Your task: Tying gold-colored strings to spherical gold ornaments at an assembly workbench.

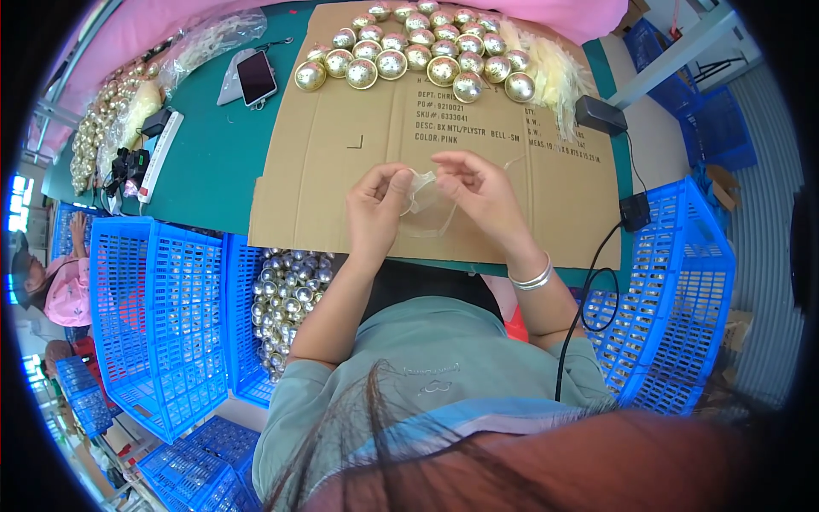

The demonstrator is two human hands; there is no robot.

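My left hand (380, 205) pinches a sheer whitish ribbon (420, 200) between thumb and fingers, over the near part of a flat cardboard sheet (324, 171). My right hand (485, 194), with a silver bangle at the wrist, is curled at the ribbon's other side. A thin end of ribbon shows beyond its knuckles, and a loose loop hangs between the hands. Farther back on the cardboard, shiny gold bells (391, 65) stand in rows. A bundle of cream ribbons (554, 81) lies to their right.
A blue crate (162, 316) stands at left, beside another holding many silver-gold bells (290, 294). Another blue crate (665, 290) is at right, near a black cable (589, 290). A phone (256, 78), power strip (160, 158) and strung bells (90, 141) lie on the green table. A co-worker (64, 286) is at far left.
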